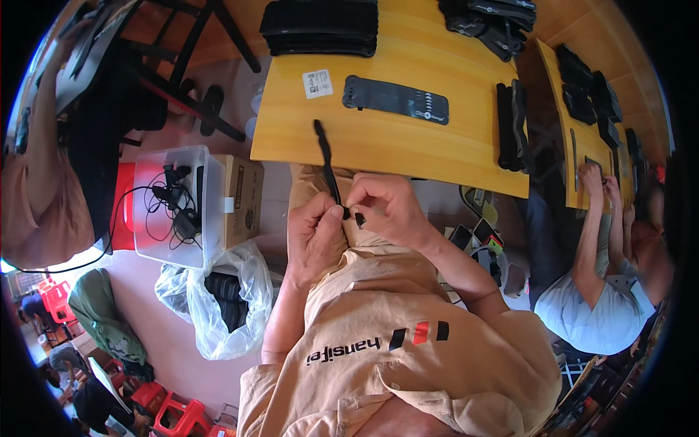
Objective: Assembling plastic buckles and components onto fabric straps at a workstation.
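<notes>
Strap, black, pinched in left hand; right hand pinching small black piece beside strap's lower end.

And here's the table, yellow wood, smooth, with a soft satin sheen over the grain! Lying on the table, a dark flat band, smooth and faintly glossy; at the table's left, a label of white paper, flat and matt. Just off the table's near edge, the black strip: dull, matt, cloth or rubber, impossible to call! Left of the table now, a bin in clear, shiny plastic, then a carton, plain matt cardboard. Nearer than the table, a bag, thin crinkled plastic full of highlights, and a tan shirt, matt cloth, softly creased.
</notes>
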Demonstrator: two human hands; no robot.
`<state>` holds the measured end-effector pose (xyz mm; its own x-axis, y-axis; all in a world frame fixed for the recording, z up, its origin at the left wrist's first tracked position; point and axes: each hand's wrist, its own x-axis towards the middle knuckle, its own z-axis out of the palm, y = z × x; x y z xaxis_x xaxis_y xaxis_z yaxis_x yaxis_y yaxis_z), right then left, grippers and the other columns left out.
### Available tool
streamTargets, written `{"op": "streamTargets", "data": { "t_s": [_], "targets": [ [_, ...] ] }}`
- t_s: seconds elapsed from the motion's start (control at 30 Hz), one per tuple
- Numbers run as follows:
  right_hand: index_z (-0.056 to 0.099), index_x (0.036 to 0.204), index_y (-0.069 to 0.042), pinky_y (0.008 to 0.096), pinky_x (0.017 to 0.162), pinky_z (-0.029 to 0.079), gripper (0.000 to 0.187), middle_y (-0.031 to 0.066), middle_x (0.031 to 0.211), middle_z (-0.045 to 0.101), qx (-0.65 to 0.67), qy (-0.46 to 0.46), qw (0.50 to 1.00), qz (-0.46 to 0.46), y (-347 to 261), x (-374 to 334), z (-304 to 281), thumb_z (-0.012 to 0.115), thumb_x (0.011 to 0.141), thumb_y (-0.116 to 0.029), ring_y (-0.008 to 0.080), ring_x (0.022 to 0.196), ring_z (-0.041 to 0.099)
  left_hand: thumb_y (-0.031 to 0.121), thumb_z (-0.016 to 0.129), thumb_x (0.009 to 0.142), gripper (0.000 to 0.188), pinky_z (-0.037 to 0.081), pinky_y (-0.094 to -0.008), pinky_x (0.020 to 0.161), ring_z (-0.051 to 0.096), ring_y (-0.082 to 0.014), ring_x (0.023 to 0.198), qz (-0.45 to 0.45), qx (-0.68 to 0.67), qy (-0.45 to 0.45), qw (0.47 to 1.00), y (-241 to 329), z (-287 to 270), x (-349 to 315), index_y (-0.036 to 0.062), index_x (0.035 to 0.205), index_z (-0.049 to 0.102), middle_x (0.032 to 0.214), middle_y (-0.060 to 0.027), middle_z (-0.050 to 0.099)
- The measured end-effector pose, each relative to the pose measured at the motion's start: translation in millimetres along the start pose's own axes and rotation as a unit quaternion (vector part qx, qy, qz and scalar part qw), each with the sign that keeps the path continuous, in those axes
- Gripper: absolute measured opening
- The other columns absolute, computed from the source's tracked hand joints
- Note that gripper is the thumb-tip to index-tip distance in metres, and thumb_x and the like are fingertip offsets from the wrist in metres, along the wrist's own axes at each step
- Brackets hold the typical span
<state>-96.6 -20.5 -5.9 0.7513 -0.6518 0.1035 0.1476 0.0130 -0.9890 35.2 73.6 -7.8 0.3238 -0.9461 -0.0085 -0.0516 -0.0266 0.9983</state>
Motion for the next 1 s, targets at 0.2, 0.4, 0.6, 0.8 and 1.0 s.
{"op": "streamTargets", "data": {
  "t_s": [0.2,0.4,0.6,0.8,1.0],
  "targets": [
    [0.048,0.080,0.001,0.0261,0.057,0.038,0.011,0.0062,0.071,0.043,-0.155,-0.053,0.986,-0.041,-15,2,-2,0.057,0.077,-0.006,0.0147,0.063,0.045,0.008,0.051,0.087,0.024,0.025,-0.0210,0.047,0.029,-0.0025,0.056,-0.048,-0.082,0.038,0.995,7,4,0,0.0031,0.065,0.044,0.057,0.0066,0.036],
    [0.044,0.074,0.000,0.0317,0.053,0.033,0.015,0.0089,0.066,0.040,-0.173,-0.060,0.980,-0.074,-17,5,2,0.053,0.080,-0.011,0.0209,0.058,0.040,0.006,0.050,0.087,0.023,0.025,-0.0215,0.047,0.029,-0.0026,0.056,-0.041,-0.072,0.022,0.996,14,1,1,0.0031,0.065,0.043,0.056,0.0061,0.035],
    [0.043,0.072,-0.005,0.0261,0.042,0.030,0.015,0.0023,0.058,0.038,0.069,-0.115,0.987,0.088,-22,0,2,0.050,0.085,-0.010,0.0123,0.044,0.037,0.008,0.050,0.086,0.025,0.024,-0.0217,0.046,0.029,-0.0027,0.054,-0.016,-0.101,-0.007,0.995,18,-3,-3,0.0038,0.063,0.042,0.056,0.0058,0.036],
    [0.038,0.068,-0.010,0.0174,0.036,0.027,0.023,-0.0041,0.055,0.035,0.512,-0.091,0.829,0.208,-16,1,2,0.046,0.088,-0.016,0.0034,0.041,0.032,0.014,0.049,0.089,0.026,0.020,-0.0193,0.042,0.030,-0.0012,0.046,-0.035,-0.294,-0.055,0.954,22,-1,0,0.0068,0.065,0.044,0.055,0.0051,0.040],
    [0.040,0.069,-0.009,0.0192,0.038,0.031,0.023,-0.0032,0.055,0.034,0.255,-0.035,0.953,0.161,-19,1,8,0.048,0.086,-0.022,0.0052,0.042,0.034,0.018,0.051,0.089,0.032,0.024,-0.0225,0.040,0.032,-0.0045,0.043,-0.023,-0.148,-0.008,0.989,22,4,0,0.0039,0.061,0.046,0.051,0.0016,0.040]
  ]
}}
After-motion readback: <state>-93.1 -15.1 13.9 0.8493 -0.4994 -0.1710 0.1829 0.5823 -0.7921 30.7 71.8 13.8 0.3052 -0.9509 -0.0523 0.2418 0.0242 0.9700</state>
